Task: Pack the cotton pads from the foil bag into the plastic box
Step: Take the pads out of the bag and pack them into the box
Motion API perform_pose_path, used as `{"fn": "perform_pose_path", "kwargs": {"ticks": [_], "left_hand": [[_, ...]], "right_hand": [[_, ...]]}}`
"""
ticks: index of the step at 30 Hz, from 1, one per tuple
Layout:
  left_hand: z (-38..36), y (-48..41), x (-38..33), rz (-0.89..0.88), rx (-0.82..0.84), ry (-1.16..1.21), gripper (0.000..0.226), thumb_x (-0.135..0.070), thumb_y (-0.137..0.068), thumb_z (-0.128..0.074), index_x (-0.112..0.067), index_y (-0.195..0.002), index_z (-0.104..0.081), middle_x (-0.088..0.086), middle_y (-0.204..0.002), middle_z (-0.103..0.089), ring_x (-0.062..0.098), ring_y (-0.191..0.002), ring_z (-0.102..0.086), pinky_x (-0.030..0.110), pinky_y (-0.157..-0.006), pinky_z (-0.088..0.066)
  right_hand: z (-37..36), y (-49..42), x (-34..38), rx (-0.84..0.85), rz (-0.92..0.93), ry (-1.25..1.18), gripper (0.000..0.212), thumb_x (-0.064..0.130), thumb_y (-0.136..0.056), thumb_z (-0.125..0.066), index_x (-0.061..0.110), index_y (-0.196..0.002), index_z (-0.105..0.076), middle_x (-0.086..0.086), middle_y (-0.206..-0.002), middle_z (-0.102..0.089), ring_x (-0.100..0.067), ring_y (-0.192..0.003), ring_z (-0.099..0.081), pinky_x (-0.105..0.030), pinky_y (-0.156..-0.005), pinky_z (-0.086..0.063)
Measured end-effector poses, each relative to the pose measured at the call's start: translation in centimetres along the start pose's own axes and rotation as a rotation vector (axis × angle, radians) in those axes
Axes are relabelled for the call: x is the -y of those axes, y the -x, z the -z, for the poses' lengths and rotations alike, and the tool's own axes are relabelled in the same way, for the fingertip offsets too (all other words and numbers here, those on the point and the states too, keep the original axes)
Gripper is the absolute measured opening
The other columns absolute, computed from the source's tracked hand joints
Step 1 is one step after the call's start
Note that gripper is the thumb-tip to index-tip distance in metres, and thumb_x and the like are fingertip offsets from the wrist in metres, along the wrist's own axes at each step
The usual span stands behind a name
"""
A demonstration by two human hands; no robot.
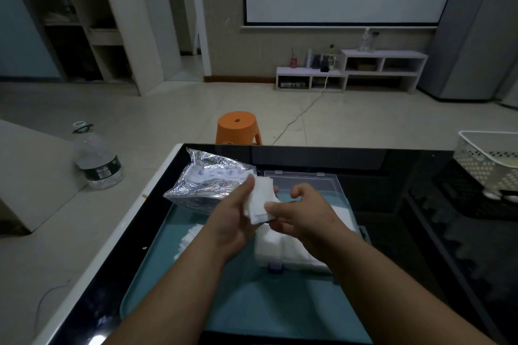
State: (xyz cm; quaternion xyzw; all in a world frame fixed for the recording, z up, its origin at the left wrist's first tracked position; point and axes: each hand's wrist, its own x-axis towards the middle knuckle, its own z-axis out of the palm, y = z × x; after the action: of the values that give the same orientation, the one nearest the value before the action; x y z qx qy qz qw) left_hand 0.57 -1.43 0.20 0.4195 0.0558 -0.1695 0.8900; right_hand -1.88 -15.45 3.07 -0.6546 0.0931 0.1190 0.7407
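Cotton pads point(260, 200): one small stack pinched between fingers of left hand point(231, 218) and right hand point(301, 213); one plastic box point(308, 180) beneath; one foil bag point(207, 182) at ten o'clock, print unreadable.

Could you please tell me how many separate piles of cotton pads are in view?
3: a stack held between the left hand and right hand, a batch inside the plastic box, a loose pile on the tray beside the left forearm. More may hide inside the foil bag.
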Motion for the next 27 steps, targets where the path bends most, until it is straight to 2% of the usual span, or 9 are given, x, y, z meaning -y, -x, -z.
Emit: {"fn": "perform_pose_path", "kwargs": {"ticks": [3, 8, 11, 14, 16, 19, 21, 23, 27], "left_hand": [[-0.1, 0.0, 0.2, 0.017, 0.008, -0.039, 0.070, -0.019, -0.072, -0.069, 0.010, -0.132, -0.047, 0.029, -0.123, -0.060, 0.033, -0.100, -0.064, 0.037, -0.078, -0.058], [0.3, -0.6, 0.7, 0.021, -0.090, 0.049, 0.050, -0.006, -0.087, -0.048, 0.006, -0.135, -0.041, 0.025, -0.097, -0.067, 0.030, -0.079, -0.070, 0.036, -0.063, -0.059], [0.4, -0.7, 0.8, 0.042, -0.114, 0.005, 0.043, -0.011, -0.091, -0.049, -0.001, -0.133, -0.047, 0.023, -0.098, -0.065, 0.033, -0.084, -0.066, 0.040, -0.062, -0.058], [0.3, -0.6, 1.0, 0.053, -0.064, -0.033, 0.061, -0.006, -0.075, -0.060, -0.004, -0.134, -0.046, 0.021, -0.099, -0.067, 0.030, -0.079, -0.067, 0.038, -0.062, -0.057], [0.4, -0.6, 1.1, 0.052, -0.003, -0.059, 0.067, 0.002, -0.067, -0.057, -0.008, -0.132, -0.045, 0.021, -0.100, -0.069, 0.030, -0.081, -0.064, 0.036, -0.061, -0.056], [0.0, -0.3, 1.1, 0.041, 0.091, -0.116, 0.049, 0.010, -0.079, -0.046, -0.011, -0.124, -0.051, 0.015, -0.084, -0.070, 0.026, -0.075, -0.062, 0.031, -0.054, -0.051], [-0.3, -0.2, 1.3, 0.041, 0.076, -0.148, 0.039, 0.008, -0.084, -0.044, -0.009, -0.118, -0.053, 0.012, -0.077, -0.067, 0.024, -0.068, -0.062, 0.029, -0.054, -0.051], [-0.5, -0.1, 1.5, 0.055, 0.075, -0.162, 0.041, 0.005, -0.084, -0.049, -0.005, -0.123, -0.052, 0.014, -0.085, -0.062, 0.025, -0.072, -0.061, 0.029, -0.054, -0.051], [-0.4, 0.0, 1.5, 0.032, 0.127, -0.185, 0.067, 0.004, -0.066, -0.063, -0.012, -0.129, -0.051, 0.014, -0.097, -0.064, 0.025, -0.080, -0.064, 0.030, -0.057, -0.054]], "right_hand": [[-0.2, 0.0, -0.1, 0.001, 0.081, 0.093, 0.036, 0.001, -0.084, -0.069, 0.013, -0.097, -0.038, -0.010, -0.105, -0.063, -0.026, -0.087, -0.070, -0.037, -0.070, -0.062], [0.4, -0.3, -0.6, -0.186, 0.300, 0.778, 0.027, 0.029, -0.082, -0.068, 0.019, -0.076, -0.045, 0.006, -0.077, -0.060, -0.011, -0.077, -0.062, -0.036, -0.066, -0.052], [0.6, -0.6, -0.6, -0.218, 0.387, 0.868, 0.016, 0.025, -0.081, -0.065, 0.026, -0.085, -0.050, 0.010, -0.083, -0.056, -0.013, -0.079, -0.054, -0.033, -0.070, -0.049], [0.7, -0.7, -0.7, -0.103, 0.493, 0.916, 0.055, 0.031, -0.075, -0.073, 0.036, -0.122, -0.045, 0.017, -0.116, -0.048, -0.006, -0.109, -0.047, -0.023, -0.088, -0.043], [0.7, -0.6, -0.5, -0.005, 0.495, 0.935, 0.088, 0.036, -0.070, -0.080, 0.038, -0.143, -0.031, 0.017, -0.136, -0.040, 0.001, -0.111, -0.041, -0.017, -0.093, -0.033], [0.7, -0.6, -0.3, 0.084, 0.500, 1.009, 0.119, 0.036, -0.062, -0.088, 0.042, -0.151, -0.011, 0.018, -0.151, -0.032, -0.008, -0.132, -0.038, -0.034, -0.111, -0.030], [0.5, -0.5, -0.3, 0.113, 0.496, 1.061, 0.128, 0.036, -0.060, -0.090, 0.044, -0.152, -0.001, 0.019, -0.154, -0.030, -0.012, -0.143, -0.025, -0.042, -0.117, -0.025], [0.4, -0.4, -0.3, 0.109, 0.505, 1.130, 0.127, 0.038, -0.065, -0.087, 0.043, -0.151, 0.005, 0.019, -0.154, -0.032, -0.012, -0.145, -0.019, -0.039, -0.117, -0.017], [0.5, -0.1, 0.1, 0.028, 0.491, 1.155, 0.114, 0.036, -0.073, -0.078, 0.040, -0.153, 0.003, 0.011, -0.147, -0.043, -0.019, -0.137, -0.032, -0.036, -0.112, -0.018]]}}
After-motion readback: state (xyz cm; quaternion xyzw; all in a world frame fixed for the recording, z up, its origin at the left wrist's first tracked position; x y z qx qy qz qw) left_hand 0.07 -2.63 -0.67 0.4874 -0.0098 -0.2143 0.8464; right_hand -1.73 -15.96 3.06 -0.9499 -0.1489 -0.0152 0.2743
